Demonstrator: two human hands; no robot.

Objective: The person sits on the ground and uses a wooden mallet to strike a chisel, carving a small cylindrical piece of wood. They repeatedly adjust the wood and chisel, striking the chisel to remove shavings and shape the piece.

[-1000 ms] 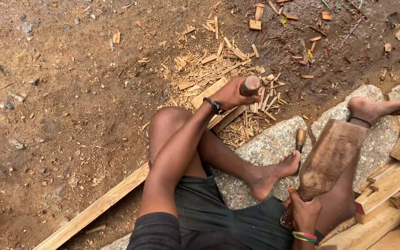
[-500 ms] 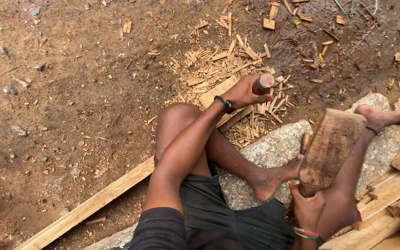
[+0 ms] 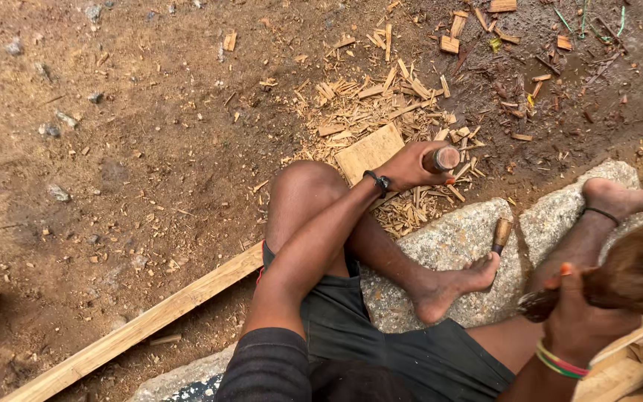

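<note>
1. Left hand (image 3: 409, 165), just above the middle of the frame: wrapped tight around a chisel handle (image 3: 441, 158), fingers pressed together on it.
2. Round butt end of that handle pointing up and toward the right of the frame; the blade end hidden under the hand, so cannot tell just where it bites.
3. Wooden plank (image 3: 187, 301) running long from the lower left corner up toward the middle, passing under the bent knee; its pale end (image 3: 370, 151) showing just left of the left hand.
4. Right hand (image 3: 578, 313), low at the right edge: closed around the dark handle of a big wooden mallet (image 3: 638, 272), its thick head sticking out to the right and partly cut off by the frame.
5. The key bit: mallet head well apart from the chisel handle, lower and to the right of it. Butt end lying up and to the left from the mallet, facing that way, with nothing in between but a foot and the grey stone (image 3: 455, 246).
6. Left hand touching the chisel; right hand far from it.
7. Second small chisel (image 3: 501, 234) lying on the stone near the toes, touched by no hand.
8. Wood chips (image 3: 381, 100) scattered on the dirt above the plank end.
</note>
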